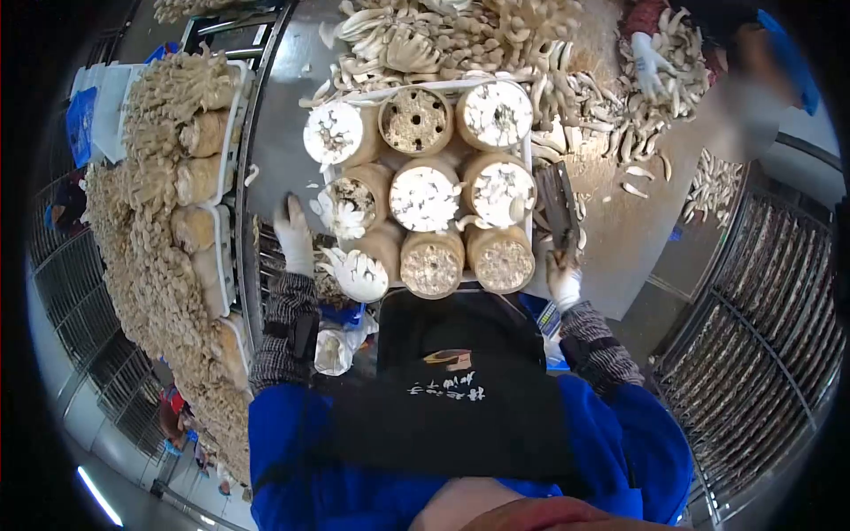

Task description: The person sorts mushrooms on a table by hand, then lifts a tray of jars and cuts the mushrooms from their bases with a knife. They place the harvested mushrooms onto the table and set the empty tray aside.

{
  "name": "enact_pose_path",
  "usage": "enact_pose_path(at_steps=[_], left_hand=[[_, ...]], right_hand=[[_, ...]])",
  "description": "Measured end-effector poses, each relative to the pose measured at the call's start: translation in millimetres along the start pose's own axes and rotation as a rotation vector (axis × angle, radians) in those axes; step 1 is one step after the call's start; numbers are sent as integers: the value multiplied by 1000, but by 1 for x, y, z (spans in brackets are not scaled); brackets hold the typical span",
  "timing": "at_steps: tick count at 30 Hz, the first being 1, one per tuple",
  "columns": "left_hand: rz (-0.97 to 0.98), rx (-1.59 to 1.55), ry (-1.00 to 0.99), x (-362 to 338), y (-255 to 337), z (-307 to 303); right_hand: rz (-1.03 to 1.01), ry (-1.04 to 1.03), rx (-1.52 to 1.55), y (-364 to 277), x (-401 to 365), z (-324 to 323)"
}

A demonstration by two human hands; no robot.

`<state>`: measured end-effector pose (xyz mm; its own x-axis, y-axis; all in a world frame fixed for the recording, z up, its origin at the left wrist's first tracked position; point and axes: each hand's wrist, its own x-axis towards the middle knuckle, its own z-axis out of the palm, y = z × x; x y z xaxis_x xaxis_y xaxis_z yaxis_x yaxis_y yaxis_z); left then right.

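A white crate (529, 146) full of mushroom cultivation bottles stands on the metal table in front of me. Some bottles have white, cut-off mushroom stumps on top, like the middle one (425, 196); others show bare brown substrate, like the near right one (502, 263). My right hand (563, 276), in a white glove with bare fingertips, is closed around a wide, dark, flat blade (556, 205) that points away from me, right of the crate. Left of the crate, my left hand (293, 235) rests near the table edge, fingers stretched out and holding nothing.
Cut mushrooms (443, 40) lie heaped beyond the crate. A co-worker's gloved hand (651, 66) touches more mushrooms at the far right. Crates of uncut mushrooms (159, 230) line the left side. Racks (770, 301) stand at the right, and a metal rail (251, 168) edges the table.
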<state>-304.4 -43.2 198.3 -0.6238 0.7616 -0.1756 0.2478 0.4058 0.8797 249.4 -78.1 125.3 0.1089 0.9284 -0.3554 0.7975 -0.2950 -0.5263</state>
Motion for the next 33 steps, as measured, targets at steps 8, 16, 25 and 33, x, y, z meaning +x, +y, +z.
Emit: enact_pose_path(at_steps=[8, 16, 25, 33], left_hand=[[1149, 965, -732, -74, 126, 175], [1071, 992, -974, -69, 123, 188], [-49, -368, 73, -4, 83, 53], [671, 662, -147, 63, 101, 71]], right_hand=[[-253, -107, 112, 9, 25, 46], [-86, 39, 519, -37, 79, 32], [-509, 73, 99, -123, 77, 7], [126, 137, 785, -153, 148, -8]])
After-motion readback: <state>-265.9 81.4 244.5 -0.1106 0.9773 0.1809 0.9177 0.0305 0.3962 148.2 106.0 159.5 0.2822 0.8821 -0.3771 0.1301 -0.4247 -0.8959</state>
